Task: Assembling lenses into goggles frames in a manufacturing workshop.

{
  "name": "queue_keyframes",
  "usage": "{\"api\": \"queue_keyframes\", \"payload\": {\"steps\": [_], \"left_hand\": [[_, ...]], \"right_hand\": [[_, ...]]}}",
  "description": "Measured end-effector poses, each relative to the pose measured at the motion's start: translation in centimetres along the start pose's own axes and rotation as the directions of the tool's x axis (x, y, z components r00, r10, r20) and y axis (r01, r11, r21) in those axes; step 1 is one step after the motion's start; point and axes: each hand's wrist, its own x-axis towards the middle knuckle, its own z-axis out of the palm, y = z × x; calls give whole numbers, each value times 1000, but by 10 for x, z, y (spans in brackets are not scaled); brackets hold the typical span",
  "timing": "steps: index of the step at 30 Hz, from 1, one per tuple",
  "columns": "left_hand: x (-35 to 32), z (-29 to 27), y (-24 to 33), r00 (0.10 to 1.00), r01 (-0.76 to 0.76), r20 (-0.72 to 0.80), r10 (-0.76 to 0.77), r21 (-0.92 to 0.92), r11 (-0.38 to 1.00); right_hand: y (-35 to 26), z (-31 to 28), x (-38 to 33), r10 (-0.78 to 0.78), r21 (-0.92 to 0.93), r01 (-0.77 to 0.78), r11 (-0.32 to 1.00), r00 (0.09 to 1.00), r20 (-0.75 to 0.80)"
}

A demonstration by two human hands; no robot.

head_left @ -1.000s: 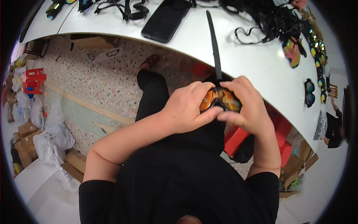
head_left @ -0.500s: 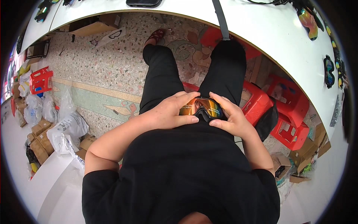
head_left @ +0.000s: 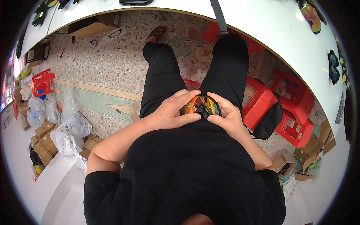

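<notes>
A: What could go wrong with the goggles [head_left: 203, 109]?

B: Bare fingers sit close to the lens [head_left: 192, 105], so an inward slip could smudge it, I'd judge. If both grips slacken, the goggles could slide between the thighs [head_left: 229, 73] to the floor [head_left: 108, 71].

A: Where are they exactly?

B: Off the table [head_left: 262, 22], held low on the person's side of its near edge. A strap [head_left: 218, 17] overhangs that edge; a lifted knee might catch it.

A: And the hands?

B: The left hand [head_left: 174, 110] grasps one end, the right hand [head_left: 226, 115] the other. Fingers curve over the far rim; thumbs point toward each other along the near rim. Elbows bend outward, forearms angle in.
</notes>
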Motion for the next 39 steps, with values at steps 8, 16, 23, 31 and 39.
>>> {"api": "queue_keyframes", "payload": {"steps": [8, 16, 23, 31, 39], "left_hand": [[22, 17, -6, 907, -230, -278, 316, 301, 925], [28, 33, -18, 856, -219, -362, 369, 392, 893], [24, 38, -26, 879, -164, -361, 312, 386, 908], [3, 3, -16, 993, -49, -95, 65, 164, 985], [-7, -14, -21, 994, -86, 78, 77, 113, 990]], "right_hand": [[17, 5, 16, -481, -586, 327, 742, 868, -124], [41, 3, 27, -580, -569, 376, 731, 781, -230], [55, 2, 24, -471, -490, 296, 820, 835, -284], [-7, -17, 6, -247, -732, 264, 627, 960, 135], [-6, -28, 1, -68, -656, 148, 740, 987, 146]]}}
